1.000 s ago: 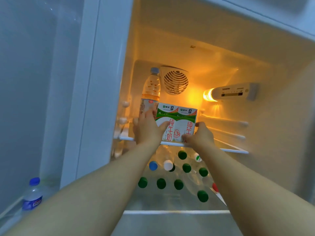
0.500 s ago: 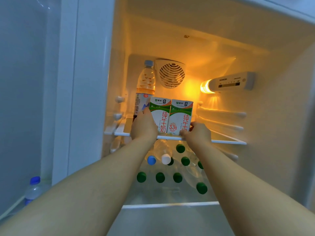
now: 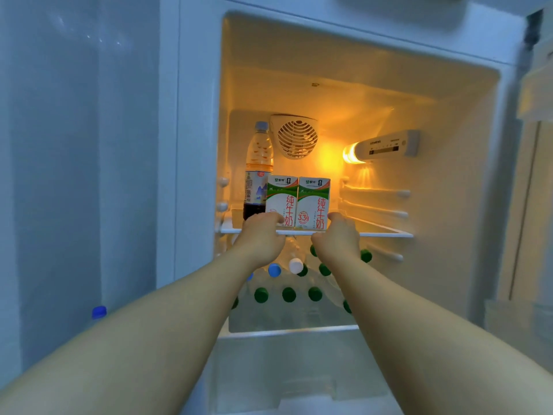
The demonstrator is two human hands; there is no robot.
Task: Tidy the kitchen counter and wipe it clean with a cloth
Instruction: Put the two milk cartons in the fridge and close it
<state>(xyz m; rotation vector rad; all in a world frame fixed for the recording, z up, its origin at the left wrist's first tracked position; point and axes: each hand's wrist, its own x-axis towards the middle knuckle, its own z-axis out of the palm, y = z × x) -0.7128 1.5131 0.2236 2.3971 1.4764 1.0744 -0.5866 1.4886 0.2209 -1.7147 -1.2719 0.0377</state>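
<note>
A lit fridge interior (image 3: 359, 100) was seen, its glass shelf (image 3: 383, 233) loaded with two milk cartons (image 3: 299, 202), upright and touching side by side. The left hand (image 3: 260, 238) was held at the shelf's front edge, thumb laid on the left carton's lower front. The right hand (image 3: 338, 238) was placed likewise, thumb against the right carton's lower corner. Both hands' fingers were hidden behind the knuckles, so no grip could be told. A tall bottle (image 3: 259, 172) was seen just beside the cartons. Capped bottles (image 3: 288, 294) below were partly covered by the forearms.

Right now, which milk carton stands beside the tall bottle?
The left milk carton, by the left hand; the right milk carton stands on its far side.
</note>
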